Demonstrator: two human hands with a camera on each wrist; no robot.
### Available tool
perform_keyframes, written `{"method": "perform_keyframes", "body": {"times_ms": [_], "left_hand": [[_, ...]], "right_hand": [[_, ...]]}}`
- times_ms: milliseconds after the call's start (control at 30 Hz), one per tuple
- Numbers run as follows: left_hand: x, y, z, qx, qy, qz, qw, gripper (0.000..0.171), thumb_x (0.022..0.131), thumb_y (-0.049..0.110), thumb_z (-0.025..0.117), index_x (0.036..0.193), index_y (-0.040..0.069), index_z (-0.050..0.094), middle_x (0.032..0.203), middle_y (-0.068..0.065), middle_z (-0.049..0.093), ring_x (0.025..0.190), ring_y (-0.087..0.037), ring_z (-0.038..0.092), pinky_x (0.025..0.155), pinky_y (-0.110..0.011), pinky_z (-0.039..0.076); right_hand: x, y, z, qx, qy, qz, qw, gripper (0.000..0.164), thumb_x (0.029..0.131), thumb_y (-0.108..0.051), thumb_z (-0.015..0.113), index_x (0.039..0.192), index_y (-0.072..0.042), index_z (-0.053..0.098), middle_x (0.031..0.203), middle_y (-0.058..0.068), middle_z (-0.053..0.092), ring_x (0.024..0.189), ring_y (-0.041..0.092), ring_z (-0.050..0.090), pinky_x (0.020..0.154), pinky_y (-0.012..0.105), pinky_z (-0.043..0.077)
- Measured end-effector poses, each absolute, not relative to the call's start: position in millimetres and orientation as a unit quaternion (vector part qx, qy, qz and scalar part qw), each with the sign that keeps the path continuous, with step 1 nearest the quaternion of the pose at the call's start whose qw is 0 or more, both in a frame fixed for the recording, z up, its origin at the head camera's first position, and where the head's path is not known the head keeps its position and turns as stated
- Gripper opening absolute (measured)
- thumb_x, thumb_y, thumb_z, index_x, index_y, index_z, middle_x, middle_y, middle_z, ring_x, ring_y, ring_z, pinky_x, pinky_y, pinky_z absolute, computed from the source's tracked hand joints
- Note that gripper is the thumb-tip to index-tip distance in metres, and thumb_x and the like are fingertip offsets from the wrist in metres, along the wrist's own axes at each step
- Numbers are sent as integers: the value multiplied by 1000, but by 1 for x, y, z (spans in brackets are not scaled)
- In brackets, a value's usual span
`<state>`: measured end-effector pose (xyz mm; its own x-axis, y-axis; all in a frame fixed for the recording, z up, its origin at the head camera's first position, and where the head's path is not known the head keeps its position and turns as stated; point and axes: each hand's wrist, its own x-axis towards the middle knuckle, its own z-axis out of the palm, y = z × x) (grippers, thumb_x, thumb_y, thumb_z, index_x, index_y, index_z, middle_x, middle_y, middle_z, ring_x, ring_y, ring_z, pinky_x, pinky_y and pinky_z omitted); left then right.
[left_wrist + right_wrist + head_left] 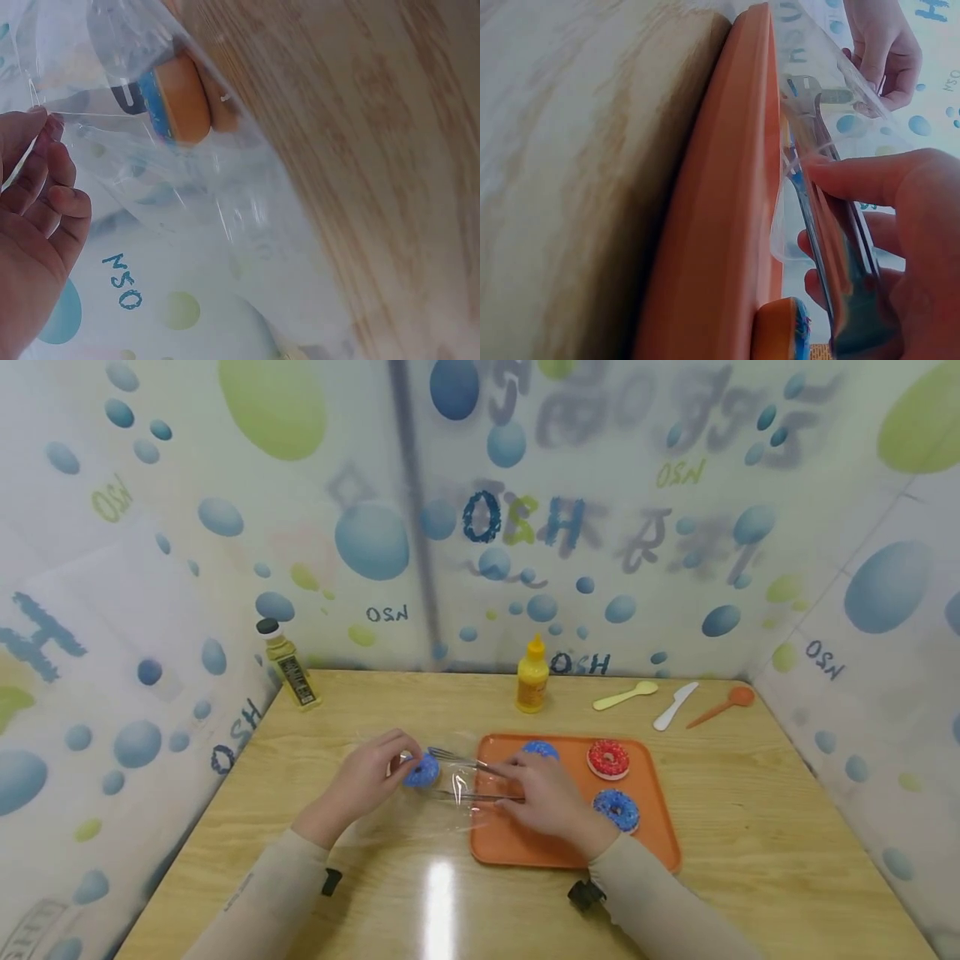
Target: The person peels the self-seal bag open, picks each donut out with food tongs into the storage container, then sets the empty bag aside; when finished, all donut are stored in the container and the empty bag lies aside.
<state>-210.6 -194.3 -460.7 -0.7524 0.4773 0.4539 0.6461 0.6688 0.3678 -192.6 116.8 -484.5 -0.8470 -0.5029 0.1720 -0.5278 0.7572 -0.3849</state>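
Observation:
My left hand (366,781) pinches the edge of a clear plastic bag (247,217) between thumb and finger. Inside the bag lies a blue-frosted donut (423,770), whose brown side (187,101) shows in the left wrist view. Metal tongs (832,232) are gripped by my right hand (551,797), thumb on one side and fingers on the other. Their arms are spread apart and reach leftward into the bag, with the tips close by the donut. The right hand hovers over the left part of an orange tray (517,852).
On the tray sit a red donut (608,760), a blue donut (617,811) and another blue donut (542,749) partly behind my right hand. Behind stand a yellow squeeze bottle (532,681) and an oil bottle (291,668). A yellow spoon (626,696), white knife (675,707) and orange spoon (723,704) lie back right.

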Motion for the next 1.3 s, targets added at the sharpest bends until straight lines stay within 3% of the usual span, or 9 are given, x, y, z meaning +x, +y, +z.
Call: {"method": "perform_keyframes", "body": {"times_ms": [500,800,1067,1300], "left_hand": [[-210,-197,-461,-305,-902,-264,151,10,94,10,77,100,15,71,96,6,66,70,-7,51,61,-22,45],[-210,-202,-463,-295,-911,-249,145,8,96,12,75,99,17,70,97,6,66,71,-5,51,62,-23,46],[-210,-205,-462,-278,-919,-244,133,6,97,13,73,100,17,70,98,5,67,72,-6,52,63,-24,47],[-212,-209,-463,-273,-923,-242,125,6,97,13,73,100,17,70,97,6,67,72,-6,51,64,-24,47]], "right_hand": [[-190,121,-487,287,-932,218,38,48,92,-37,79,137,-27,68,122,-4,68,111,19,63,97,43,52],[-181,138,-486,300,-929,212,49,53,91,-37,80,141,-33,64,116,-4,62,96,14,53,84,37,49],[-167,160,-477,288,-935,200,60,54,87,-37,84,138,-29,67,126,-4,67,113,18,62,97,44,49],[-157,185,-474,290,-934,191,82,55,86,-38,84,138,-32,67,120,-9,66,110,12,61,92,41,47]]}}
